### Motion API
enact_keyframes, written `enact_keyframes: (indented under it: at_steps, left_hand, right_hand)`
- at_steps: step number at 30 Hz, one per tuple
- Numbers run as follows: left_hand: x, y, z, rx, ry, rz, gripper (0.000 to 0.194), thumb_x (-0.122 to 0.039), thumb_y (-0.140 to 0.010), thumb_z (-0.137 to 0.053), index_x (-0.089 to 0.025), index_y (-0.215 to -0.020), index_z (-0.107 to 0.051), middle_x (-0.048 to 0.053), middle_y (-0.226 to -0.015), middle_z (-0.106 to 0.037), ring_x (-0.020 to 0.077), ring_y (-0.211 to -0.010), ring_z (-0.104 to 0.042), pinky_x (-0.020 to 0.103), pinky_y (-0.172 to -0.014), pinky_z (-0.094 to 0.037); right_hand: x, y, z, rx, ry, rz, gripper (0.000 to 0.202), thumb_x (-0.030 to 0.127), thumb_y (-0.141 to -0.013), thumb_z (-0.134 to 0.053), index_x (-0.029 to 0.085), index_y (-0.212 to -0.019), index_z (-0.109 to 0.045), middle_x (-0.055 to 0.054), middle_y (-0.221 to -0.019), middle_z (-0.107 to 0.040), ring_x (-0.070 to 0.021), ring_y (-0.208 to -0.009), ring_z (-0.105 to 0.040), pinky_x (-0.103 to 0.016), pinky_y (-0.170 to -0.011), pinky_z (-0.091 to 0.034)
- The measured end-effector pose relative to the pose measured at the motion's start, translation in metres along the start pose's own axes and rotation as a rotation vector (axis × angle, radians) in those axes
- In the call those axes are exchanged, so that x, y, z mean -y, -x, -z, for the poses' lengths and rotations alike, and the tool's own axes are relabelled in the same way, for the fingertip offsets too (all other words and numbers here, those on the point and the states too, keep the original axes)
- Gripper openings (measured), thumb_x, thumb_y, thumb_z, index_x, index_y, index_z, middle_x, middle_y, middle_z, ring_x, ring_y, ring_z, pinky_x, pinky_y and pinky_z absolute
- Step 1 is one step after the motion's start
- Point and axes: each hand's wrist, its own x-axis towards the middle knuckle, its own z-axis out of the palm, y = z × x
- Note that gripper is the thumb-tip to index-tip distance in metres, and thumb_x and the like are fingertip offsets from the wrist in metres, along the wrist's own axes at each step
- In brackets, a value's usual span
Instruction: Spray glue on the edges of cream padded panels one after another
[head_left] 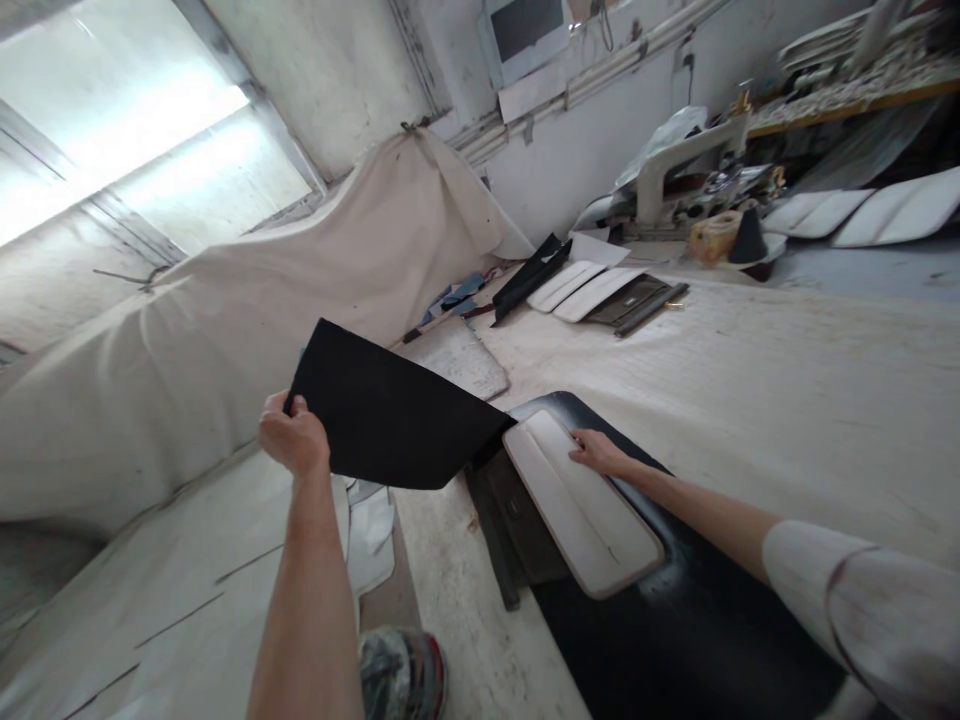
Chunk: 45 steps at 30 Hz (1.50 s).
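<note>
My left hand (295,437) is closed on the near-left edge of a thin black sheet (397,415), which it holds up and tilted. The sheet's far right corner reaches down beside a white padded panel (559,490) with a groove along its length. My right hand (598,452) grips that panel's right edge, its thumb on top. Under the panel, a dark brown fabric piece (517,520) with a rolled edge sticks out to the left. All of this rests on a large, shiny black board (697,620); my fingertips below the panel are hidden.
A cream cloth covers the table (810,370). Further back lie more white panels (589,288), a grey board (457,355) and a sewing machine (660,180). A cream drape (360,240) hangs at the left. Near the table's front edge is a shoe (401,670).
</note>
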Motion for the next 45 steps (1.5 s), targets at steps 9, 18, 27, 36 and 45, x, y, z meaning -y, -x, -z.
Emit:
enact_keyframes:
  at_steps: [9,18,27,36,45]
  left_hand:
    - [0.004,0.003,-0.003,0.001,0.007,0.01,0.031,-0.018,-0.072,-0.049,-0.011,-0.099,-0.062,0.015,-0.098,-0.066,0.0254,-0.094,-0.06,0.037,-0.085,-0.044]
    - [-0.002,0.003,-0.001,0.012,0.025,0.01,0.029,-0.02,-0.073,-0.049,-0.014,-0.098,-0.062,0.011,-0.098,-0.067,0.0228,-0.094,-0.06,0.035,-0.086,-0.044]
    - [-0.003,0.007,0.002,0.024,0.032,0.04,0.028,-0.021,-0.075,-0.047,-0.016,-0.099,-0.062,0.011,-0.099,-0.066,0.0219,-0.094,-0.059,0.034,-0.085,-0.043]
    - [-0.003,0.017,0.012,0.041,0.073,0.096,0.028,-0.021,-0.077,-0.042,-0.018,-0.098,-0.061,0.01,-0.098,-0.066,0.0208,-0.095,-0.058,0.033,-0.082,-0.043]
    - [-0.01,0.028,0.027,0.062,0.183,0.131,0.029,-0.019,-0.077,-0.043,-0.013,-0.099,-0.061,0.015,-0.099,-0.065,0.0235,-0.096,-0.058,0.035,-0.085,-0.041]
  right_hand:
    - [-0.01,0.0,-0.006,-0.059,0.061,0.034,0.028,0.037,-0.083,-0.051,0.016,-0.103,-0.054,-0.003,-0.099,-0.059,-0.0157,-0.085,-0.058,-0.037,-0.074,-0.049]
    - [-0.006,0.015,-0.015,-0.239,0.147,0.069,0.027,0.032,-0.084,-0.05,0.017,-0.107,-0.052,-0.005,-0.107,-0.057,-0.018,-0.094,-0.055,-0.04,-0.081,-0.045]
    - [0.05,0.049,-0.029,-0.276,0.237,0.319,0.036,0.032,-0.081,-0.047,0.02,-0.115,-0.046,-0.01,-0.111,-0.055,-0.024,-0.101,-0.048,-0.036,-0.083,-0.039]
    - [0.08,0.047,-0.061,-0.157,0.311,0.237,0.052,0.016,-0.068,-0.052,0.008,-0.118,-0.042,-0.018,-0.111,-0.051,-0.0267,-0.094,-0.049,-0.034,-0.069,-0.042]
    - [0.084,0.049,-0.059,-0.07,0.316,0.17,0.031,0.029,-0.079,-0.055,0.014,-0.106,-0.051,-0.007,-0.104,-0.055,-0.0187,-0.089,-0.053,-0.036,-0.074,-0.045]
